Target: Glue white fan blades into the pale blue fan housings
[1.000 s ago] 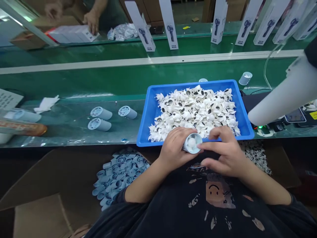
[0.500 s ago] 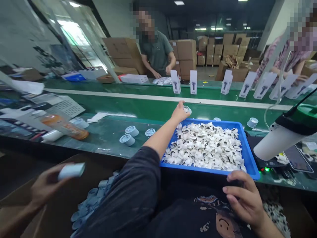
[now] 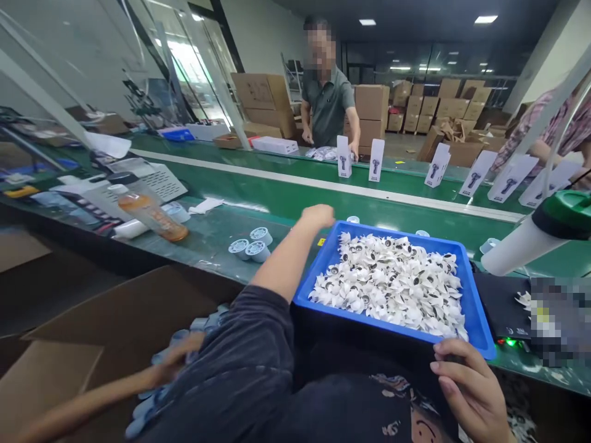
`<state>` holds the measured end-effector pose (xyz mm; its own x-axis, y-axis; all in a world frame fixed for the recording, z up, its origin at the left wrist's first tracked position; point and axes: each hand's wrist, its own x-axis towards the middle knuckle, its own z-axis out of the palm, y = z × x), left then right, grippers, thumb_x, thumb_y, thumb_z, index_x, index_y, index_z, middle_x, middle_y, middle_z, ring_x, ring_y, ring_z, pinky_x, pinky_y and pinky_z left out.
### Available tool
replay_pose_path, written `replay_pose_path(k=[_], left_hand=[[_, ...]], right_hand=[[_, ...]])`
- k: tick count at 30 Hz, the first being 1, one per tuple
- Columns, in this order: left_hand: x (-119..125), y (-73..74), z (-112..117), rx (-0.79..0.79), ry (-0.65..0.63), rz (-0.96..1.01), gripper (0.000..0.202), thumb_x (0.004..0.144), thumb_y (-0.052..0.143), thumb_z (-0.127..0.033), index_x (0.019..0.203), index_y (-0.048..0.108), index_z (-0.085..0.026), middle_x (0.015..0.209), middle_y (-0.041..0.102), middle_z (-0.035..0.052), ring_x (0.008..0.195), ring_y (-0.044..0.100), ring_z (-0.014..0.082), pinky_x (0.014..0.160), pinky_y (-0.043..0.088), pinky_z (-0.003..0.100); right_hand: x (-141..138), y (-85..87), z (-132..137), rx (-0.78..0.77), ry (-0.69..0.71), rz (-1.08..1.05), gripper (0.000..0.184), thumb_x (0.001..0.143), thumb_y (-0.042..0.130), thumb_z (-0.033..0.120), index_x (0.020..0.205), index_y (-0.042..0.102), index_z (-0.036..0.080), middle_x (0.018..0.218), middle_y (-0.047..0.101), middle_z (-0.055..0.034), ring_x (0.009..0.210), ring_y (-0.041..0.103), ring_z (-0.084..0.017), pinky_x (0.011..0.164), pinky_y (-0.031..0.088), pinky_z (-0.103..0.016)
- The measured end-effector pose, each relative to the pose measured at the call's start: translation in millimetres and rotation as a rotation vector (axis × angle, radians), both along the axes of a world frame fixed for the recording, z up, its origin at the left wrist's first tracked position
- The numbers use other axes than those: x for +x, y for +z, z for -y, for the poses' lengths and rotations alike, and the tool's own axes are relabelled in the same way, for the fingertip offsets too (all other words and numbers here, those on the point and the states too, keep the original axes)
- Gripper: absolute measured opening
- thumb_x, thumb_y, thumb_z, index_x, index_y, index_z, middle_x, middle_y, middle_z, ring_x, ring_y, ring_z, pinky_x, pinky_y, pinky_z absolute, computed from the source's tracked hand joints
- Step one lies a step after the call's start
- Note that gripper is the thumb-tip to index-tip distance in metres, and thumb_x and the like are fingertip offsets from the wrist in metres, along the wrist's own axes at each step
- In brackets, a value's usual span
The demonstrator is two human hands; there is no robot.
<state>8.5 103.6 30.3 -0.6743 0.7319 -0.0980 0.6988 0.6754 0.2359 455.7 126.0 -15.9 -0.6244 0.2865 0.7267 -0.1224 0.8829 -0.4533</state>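
My left hand (image 3: 318, 216) reaches past the far left corner of a blue tray (image 3: 302, 292). Its fingers point away and are hidden, so whether they hold anything does not show. Just right of it, behind the tray's rim, is a pale blue cup-shaped part (image 3: 353, 219). My right hand (image 3: 471, 381) is at the tray's near right edge, fingers bent and apart, with nothing in them. White bladed fan wheels (image 3: 388, 283) with dark centres are heaped in the tray. Left of my forearm, three pale blue cup-shaped parts (image 3: 257, 250) sit close together on the bench.
A co-worker's hand (image 3: 182, 354) is inside a cardboard box (image 3: 115, 307) of blue parts at lower left. An orange drink bottle (image 3: 152, 212) lies on the left. Upright white boxes (image 3: 376, 161) line the far side of the green belt (image 3: 277, 191). A white tumbler (image 3: 521, 246) leans at right.
My left hand has moved left, away from the cup-shaped part it was at. The co-worker's hand, which held a blue part, has gone down into the box. The view has shifted.
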Motion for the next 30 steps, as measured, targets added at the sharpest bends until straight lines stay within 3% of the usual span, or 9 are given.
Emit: replay_pose_path(k=[4, 7, 11, 12, 14, 16, 20, 25, 30], left_hand=[[-8.2, -15.6, 45.9, -0.136, 0.157, 0.005, 0.034, 0.091, 0.065, -0.039, 0.115, 0.063, -0.015, 0.115, 0.066, 0.0098, 0.103, 0.065, 0.0242, 0.090, 0.055, 0.046], [-2.3, -18.3, 75.0, -0.063, 0.162, -0.072, 0.034, 0.068, 0.082, -0.037, 0.090, 0.066, -0.015, 0.092, 0.071, 0.0123, 0.097, 0.068, 0.0355, 0.085, 0.055, 0.050], [9.1, -14.6, 91.7, 0.260, 0.065, -0.229, 0.043, 0.067, 0.075, -0.046, 0.097, 0.059, -0.020, 0.102, 0.067, 0.0144, 0.108, 0.062, 0.0446, 0.086, 0.053, 0.059], [13.6, -15.5, 92.7, 0.365, 0.036, -0.230, 0.052, 0.069, 0.073, -0.050, 0.110, 0.055, -0.023, 0.103, 0.066, 0.0112, 0.104, 0.064, 0.0396, 0.083, 0.056, 0.056], [29.6, -20.9, 93.4, 0.752, -0.132, 0.010, 0.069, 0.071, 0.073, -0.053, 0.130, 0.043, -0.036, 0.099, 0.066, 0.0014, 0.082, 0.067, 0.0256, 0.068, 0.060, 0.042], [57.5, -30.0, 94.5, 1.038, -0.334, 0.444, 0.074, 0.071, 0.075, -0.057, 0.135, 0.040, -0.046, 0.097, 0.068, -0.0022, 0.071, 0.065, 0.0192, 0.057, 0.058, 0.033], [132.1, -50.5, 96.4, 1.032, -0.419, 0.944, 0.069, 0.058, 0.082, -0.063, 0.113, 0.063, -0.025, 0.095, 0.069, 0.0108, 0.074, 0.067, 0.0250, 0.058, 0.060, 0.036], [196.1, -69.7, 88.9, 0.990, -0.438, 1.037, 0.070, 0.069, 0.073, -0.068, 0.121, 0.045, -0.031, 0.094, 0.065, 0.0065, 0.072, 0.067, 0.0217, 0.061, 0.060, 0.036], [221.8, -57.9, 80.3, 0.842, -0.841, 0.690, 0.060, 0.079, 0.071, -0.038, 0.131, 0.043, -0.031, 0.114, 0.066, 0.0118, 0.104, 0.068, 0.0297, 0.090, 0.056, 0.048]], right_hand=[[-0.5, -2.9, -0.1, -0.017, 0.042, -0.030, 0.023, 0.081, 0.058, 0.010, 0.095, 0.070, 0.024, 0.093, 0.065, -0.0083, 0.079, 0.070, -0.022, 0.059, 0.064, -0.031], [-4.4, -5.0, -6.2, 0.062, -0.002, -0.121, 0.026, 0.083, 0.055, 0.014, 0.102, 0.068, 0.026, 0.094, 0.062, -0.0077, 0.079, 0.067, -0.022, 0.063, 0.063, -0.038], [-9.7, 11.0, -40.2, 0.372, -0.519, -0.717, 0.040, 0.087, 0.050, 0.037, 0.125, 0.061, 0.038, 0.117, 0.055, -0.0105, 0.099, 0.062, -0.032, 0.069, 0.057, -0.051], [-8.7, 19.8, -52.0, 0.366, -0.622, -0.776, 0.046, 0.086, 0.049, 0.044, 0.130, 0.057, 0.039, 0.126, 0.052, -0.0104, 0.108, 0.060, -0.034, 0.077, 0.056, -0.053], [-3.1, 40.2, -72.9, 0.079, -0.723, -0.672, 0.056, 0.086, 0.041, 0.055, 0.139, 0.046, 0.036, 0.138, 0.046, -0.0113, 0.123, 0.055, -0.035, 0.092, 0.051, -0.056], [4.7, 58.4, -85.1, -0.307, -0.569, -0.427, 0.066, 0.085, 0.029, 0.065, 0.141, 0.042, 0.032, 0.134, 0.053, -0.0133, 0.124, 0.056, -0.034, 0.090, 0.052, -0.053], [16.5, 70.4, -81.5, -0.784, -0.133, -0.153, 0.071, 0.067, 0.060, 0.072, 0.122, 0.056, 0.028, 0.108, 0.067, -0.0115, 0.099, 0.066, -0.033, 0.076, 0.056, -0.051], [6.9, 64.7, -58.8, -0.882, 0.009, -0.234, 0.082, 0.045, 0.076, 0.076, 0.108, 0.059, 0.027, 0.106, 0.064, -0.0098, 0.079, 0.064, -0.024, 0.065, 0.056, -0.041], [-22.0, 86.0, -38.3, -0.914, 0.096, -0.109, 0.076, 0.059, 0.064, 0.078, 0.112, 0.057, 0.024, 0.093, 0.065, -0.0057, 0.070, 0.066, -0.021, 0.059, 0.056, -0.037]])
